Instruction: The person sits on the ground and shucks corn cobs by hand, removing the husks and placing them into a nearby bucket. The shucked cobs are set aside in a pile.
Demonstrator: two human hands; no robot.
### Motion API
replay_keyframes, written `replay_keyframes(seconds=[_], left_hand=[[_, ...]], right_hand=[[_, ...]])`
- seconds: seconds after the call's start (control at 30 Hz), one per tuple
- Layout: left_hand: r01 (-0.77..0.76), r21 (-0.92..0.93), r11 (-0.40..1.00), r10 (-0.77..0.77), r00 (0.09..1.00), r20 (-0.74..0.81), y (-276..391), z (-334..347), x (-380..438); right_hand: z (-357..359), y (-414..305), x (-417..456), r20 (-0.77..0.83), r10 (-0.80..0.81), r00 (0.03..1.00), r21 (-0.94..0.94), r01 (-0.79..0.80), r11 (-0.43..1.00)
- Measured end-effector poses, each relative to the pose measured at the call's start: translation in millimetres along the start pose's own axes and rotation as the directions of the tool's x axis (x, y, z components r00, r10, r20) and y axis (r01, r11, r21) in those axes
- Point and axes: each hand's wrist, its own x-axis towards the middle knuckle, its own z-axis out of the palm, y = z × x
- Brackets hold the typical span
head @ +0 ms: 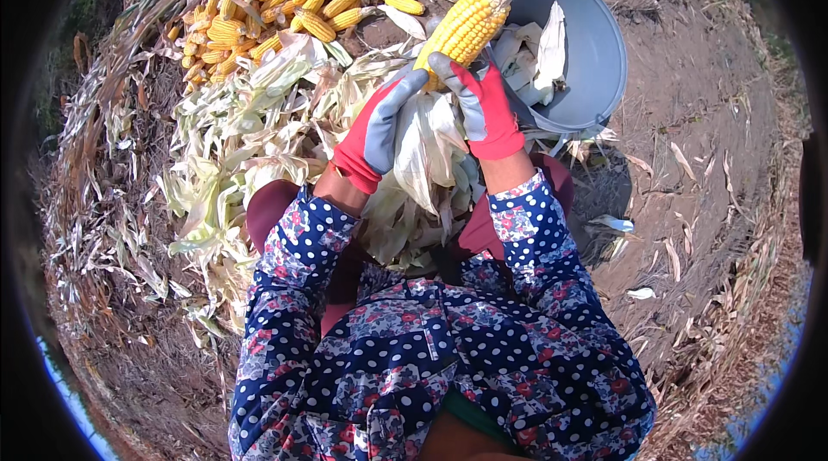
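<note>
Both my hands, in red knit gloves with grey coated palms and fingers, grip one large yellow corn cob [467,24]. My left hand [387,121] is closed around its lower end, where pale husk leaves [424,144] hang down from the base. My right hand [475,95] holds the same end from the other side, its fingers against the kernels. The cob's kernels are bare, and its whitish tip points up and right, over the rim of a grey bucket [595,40]. Some husk pieces [550,57] lie inside the bucket.
A heap of husked yellow cobs [278,2] lies on the soil at the upper left. Below it spreads a thick pile of pale husks [226,137], reaching between my legs. Dry stalks [90,157] border the left side. Scattered husk bits [682,160] lie on the soil at right.
</note>
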Motion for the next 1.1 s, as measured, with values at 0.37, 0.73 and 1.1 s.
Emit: replay_keyframes(seconds=[0.37, 0.73, 1.1], left_hand=[[-0.009, 0.723, 0.691, 0.087, 0.994, -0.070, -23.9, -41.9, 4.9], [-0.087, 0.952, -0.294, 0.367, 0.910, 0.196, 39.9, -50.2, -35.2], [0.184, 0.977, -0.105, 0.882, 0.471, 0.006, 106.0, -133.7, -104.8]], right_hand=[[21.9, -12.5, -9.5, 0.161, 0.110, 0.981, -0.014, -0.109, 0.994], [-7.7, 47.9, -7.4, -0.019, 0.631, 0.775, 0.301, -0.598, 0.743], [-3.9, 74.4, 8.3, 0.172, 0.684, 0.708, 0.245, -0.704, 0.667]])
